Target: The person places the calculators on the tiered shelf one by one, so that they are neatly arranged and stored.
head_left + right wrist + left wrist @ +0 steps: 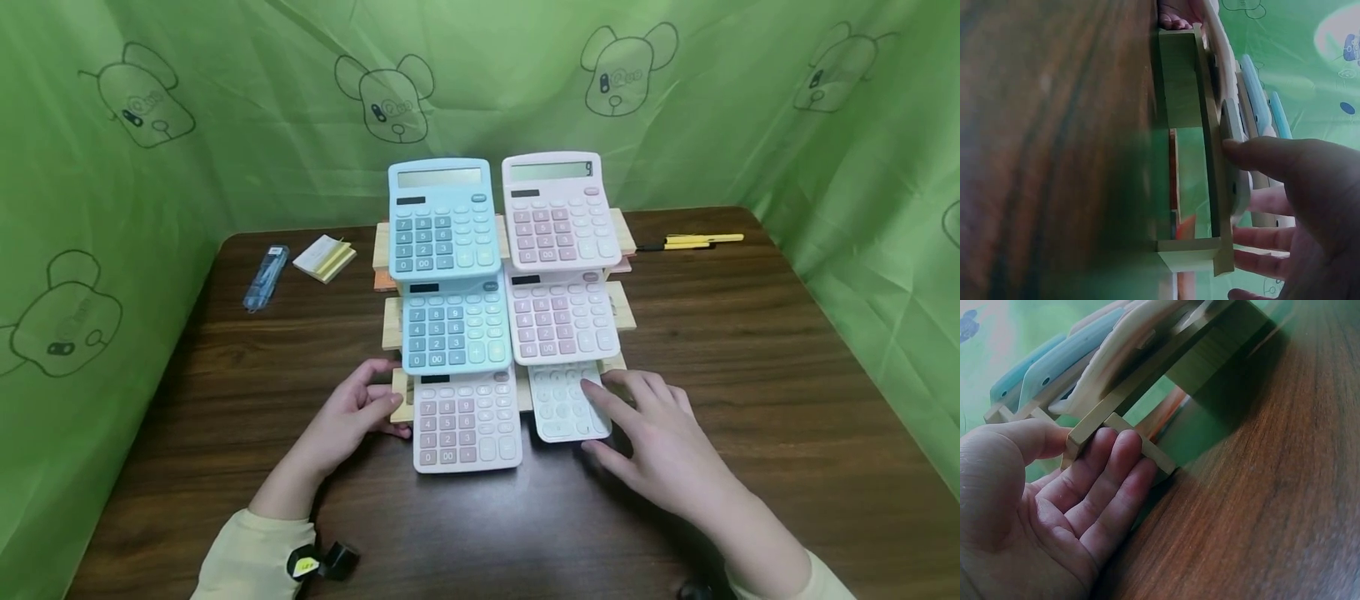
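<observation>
A tiered wooden stand [402,398] bears several calculators in two columns. The left column has an upper blue calculator [442,215], a middle blue calculator [456,325] and a lower pink calculator [467,421]; on the right are two pink calculators [561,212] above a smaller white calculator [567,404]. My left hand [352,408] grips the lowest tier's left end, thumb above and fingers curled beneath, as the left wrist view shows. My right hand [660,437] holds the white calculator's near right corner: its thumb [1260,153] meets the near edge, its index finger lies over the keys.
On the dark wooden table [720,350], a blue packet [266,277] and sticky notes [325,257] lie left of the stand. Yellow and black pens [697,242] lie at its right. Green cloth [510,92] hangs behind and along both sides.
</observation>
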Motion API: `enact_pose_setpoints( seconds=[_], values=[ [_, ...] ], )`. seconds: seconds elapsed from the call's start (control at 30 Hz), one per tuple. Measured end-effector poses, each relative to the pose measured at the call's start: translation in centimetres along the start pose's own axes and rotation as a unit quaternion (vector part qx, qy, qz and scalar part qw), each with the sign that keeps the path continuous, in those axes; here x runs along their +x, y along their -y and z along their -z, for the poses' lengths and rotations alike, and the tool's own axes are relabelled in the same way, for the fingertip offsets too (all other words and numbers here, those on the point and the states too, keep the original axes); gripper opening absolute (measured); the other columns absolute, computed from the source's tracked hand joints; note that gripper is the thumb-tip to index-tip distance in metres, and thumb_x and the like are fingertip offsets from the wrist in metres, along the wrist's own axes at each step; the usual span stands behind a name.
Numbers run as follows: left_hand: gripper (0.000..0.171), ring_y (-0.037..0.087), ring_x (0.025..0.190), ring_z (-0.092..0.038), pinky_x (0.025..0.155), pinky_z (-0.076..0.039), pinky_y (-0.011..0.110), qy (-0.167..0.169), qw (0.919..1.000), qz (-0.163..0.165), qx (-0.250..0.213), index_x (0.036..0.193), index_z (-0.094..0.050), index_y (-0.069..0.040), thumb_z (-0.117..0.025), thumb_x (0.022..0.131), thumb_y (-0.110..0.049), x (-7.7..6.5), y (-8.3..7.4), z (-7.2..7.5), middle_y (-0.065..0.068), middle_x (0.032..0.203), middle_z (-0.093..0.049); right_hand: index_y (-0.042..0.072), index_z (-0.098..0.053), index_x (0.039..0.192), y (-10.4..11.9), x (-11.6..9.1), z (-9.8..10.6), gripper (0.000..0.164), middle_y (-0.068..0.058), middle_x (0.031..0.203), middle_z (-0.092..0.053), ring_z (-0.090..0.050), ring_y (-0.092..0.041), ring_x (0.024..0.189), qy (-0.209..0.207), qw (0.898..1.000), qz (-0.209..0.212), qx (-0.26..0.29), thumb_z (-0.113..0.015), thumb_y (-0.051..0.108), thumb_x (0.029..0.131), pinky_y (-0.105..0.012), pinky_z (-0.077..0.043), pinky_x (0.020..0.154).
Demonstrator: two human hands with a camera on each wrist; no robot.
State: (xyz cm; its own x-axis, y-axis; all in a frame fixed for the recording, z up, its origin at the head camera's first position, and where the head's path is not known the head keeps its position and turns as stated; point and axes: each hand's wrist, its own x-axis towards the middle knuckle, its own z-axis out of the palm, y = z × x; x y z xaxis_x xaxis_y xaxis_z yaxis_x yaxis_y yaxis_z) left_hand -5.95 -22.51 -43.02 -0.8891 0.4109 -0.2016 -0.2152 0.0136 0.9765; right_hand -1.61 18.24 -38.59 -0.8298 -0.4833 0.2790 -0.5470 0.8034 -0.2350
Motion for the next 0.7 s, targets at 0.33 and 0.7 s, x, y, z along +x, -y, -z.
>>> enact_pose_setpoints(
  seconds=[0.33, 0.7],
  values=[
    [0.044, 0.043, 0.083, -0.067, 0.074, -0.057, 0.052, -0.005, 1.0, 0.001, -0.004, 0.136, -0.036, -0.009, -0.057, 0.099, -0.019, 0.01, 0.05, -0.06, 0.023, 0.114, -0.065, 0.017, -0.06, 0.128, -0.46, 0.26, 0.01, 0.059, -0.007, 0.129, -0.05, -0.043, -0.028, 0.118, 0.003, 0.999, 0.01, 0.04, -0.075, 0.042, 0.077, -0.051, -0.034, 0.087],
    [0.043, 0.044, 0.082, -0.067, 0.074, -0.057, 0.052, -0.006, 1.0, 0.001, -0.001, 0.136, -0.036, -0.009, -0.057, 0.099, -0.019, 0.03, 0.13, -0.01, 0.023, 0.113, -0.065, 0.018, -0.058, 0.124, -0.8, 0.23, -0.46, 0.057, -0.004, 0.127, -0.049, -0.042, -0.026, 0.118, -0.002, 0.998, 0.011, 0.059, -0.078, 0.039, 0.075, -0.049, -0.033, 0.086]
  ],
)
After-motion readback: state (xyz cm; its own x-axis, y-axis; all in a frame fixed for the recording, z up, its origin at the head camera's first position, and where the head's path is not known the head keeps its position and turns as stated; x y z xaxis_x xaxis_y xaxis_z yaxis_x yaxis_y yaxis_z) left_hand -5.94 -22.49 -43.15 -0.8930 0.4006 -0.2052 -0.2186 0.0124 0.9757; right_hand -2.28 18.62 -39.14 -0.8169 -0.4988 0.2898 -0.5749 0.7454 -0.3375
